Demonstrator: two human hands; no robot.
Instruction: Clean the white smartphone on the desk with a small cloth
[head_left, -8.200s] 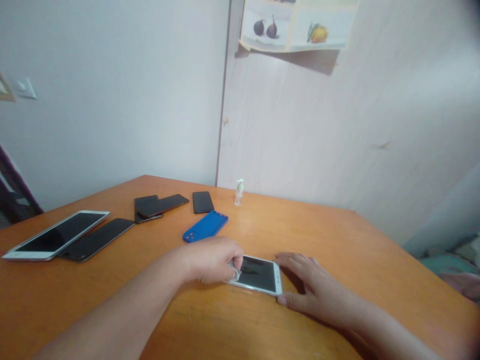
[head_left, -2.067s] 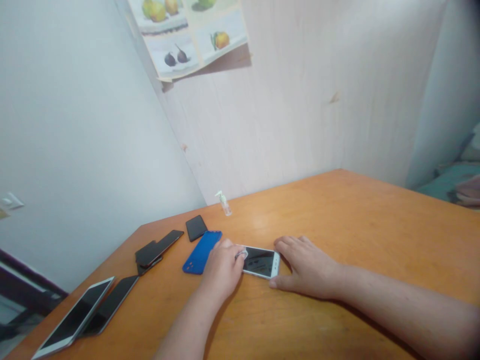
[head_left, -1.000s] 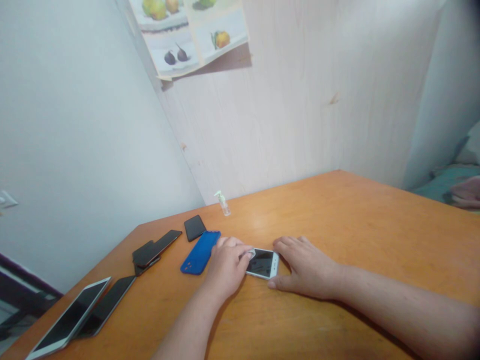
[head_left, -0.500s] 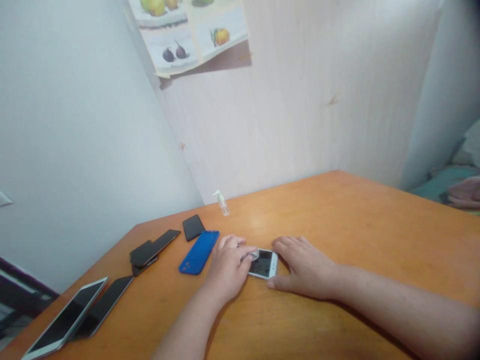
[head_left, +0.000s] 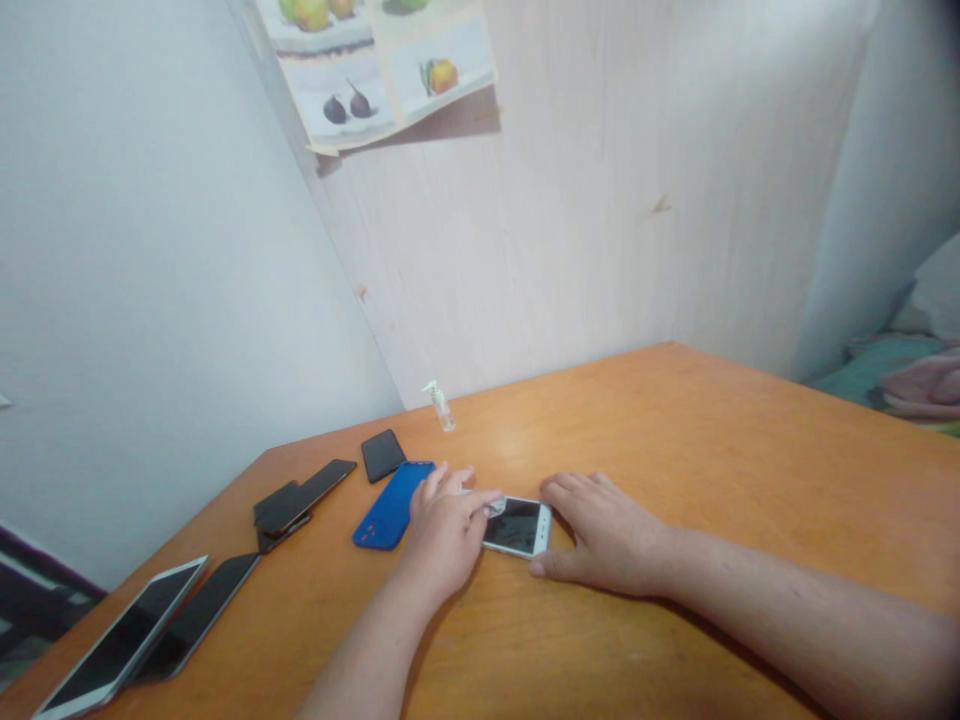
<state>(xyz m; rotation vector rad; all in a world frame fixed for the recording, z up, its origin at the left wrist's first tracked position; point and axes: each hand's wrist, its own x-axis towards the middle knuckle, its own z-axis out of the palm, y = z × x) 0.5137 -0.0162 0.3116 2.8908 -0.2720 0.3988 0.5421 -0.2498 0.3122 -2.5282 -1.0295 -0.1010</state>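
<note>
A white smartphone (head_left: 517,527) lies flat on the wooden table, its dark screen facing up. My left hand (head_left: 445,527) presses a small crumpled white wipe (head_left: 496,508) against the far left part of the screen; the hand covers that end of the phone. Thumb and fingers of my right hand (head_left: 600,530) hold the phone's right end at its corners. A blue phone case (head_left: 390,510) lies just left of my left hand, partly behind its fingers.
A black phone (head_left: 383,455) touches the case's far end. Several dark phones (head_left: 311,497) overlap farther left. A white tablet (head_left: 124,640) leans over another dark device (head_left: 199,615) near the left edge. A clear pump bottle (head_left: 442,408) stands near the wall.
My left hand has slid left along the phone with the wipe, so more of the screen shows. My right hand stays at the phone's right end.
</note>
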